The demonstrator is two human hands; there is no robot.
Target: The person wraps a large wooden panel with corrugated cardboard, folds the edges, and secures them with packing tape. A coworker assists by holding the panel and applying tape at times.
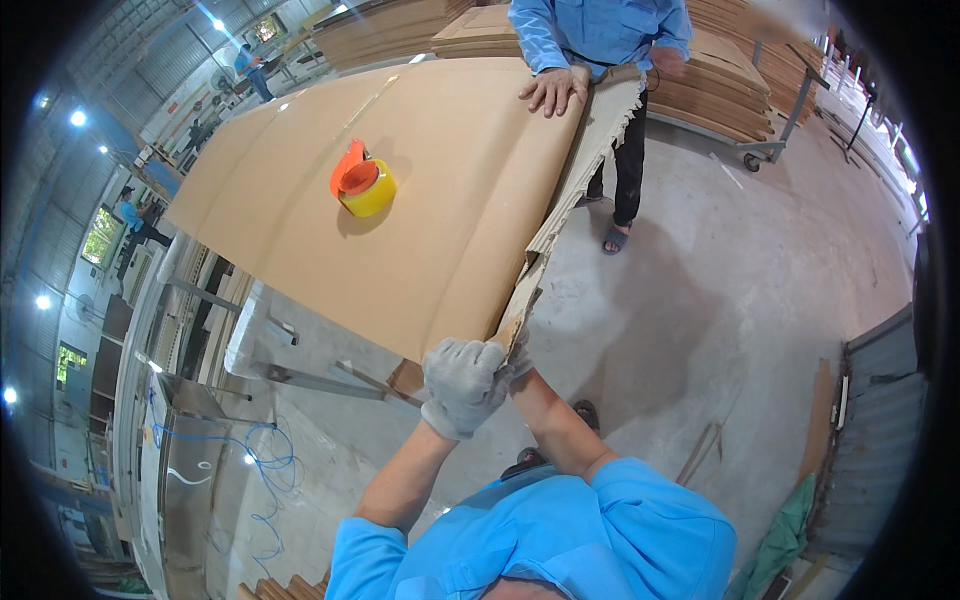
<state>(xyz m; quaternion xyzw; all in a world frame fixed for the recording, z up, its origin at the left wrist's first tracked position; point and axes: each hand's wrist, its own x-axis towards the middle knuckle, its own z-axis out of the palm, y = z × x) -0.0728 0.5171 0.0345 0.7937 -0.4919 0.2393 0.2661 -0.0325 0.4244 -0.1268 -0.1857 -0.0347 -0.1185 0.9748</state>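
A large brown cardboard sheet point(440, 190) lies over a raised support, its right side bent down along a fold. A ragged torn edge point(550, 225) runs along that side. My left hand point(464, 388), in a grey-white work glove, is closed on the near corner of the cardboard. Close behind it, my right hand point(521, 362) is at the torn edge, mostly covered, its fingers hidden. On top of the sheet rests an orange tape dispenser point(352, 168) with a roll of yellow tape point(372, 192). At the far end, a co-worker's hand point(553, 92) presses flat on the cardboard.
The co-worker in a blue shirt point(600, 30) stands at the far right corner. Stacks of brown boards point(700, 85) sit on a wheeled trolley point(790, 130) behind. A blue hose point(265, 460) coils on the floor at left. Corrugated metal point(880, 430) stands at right.
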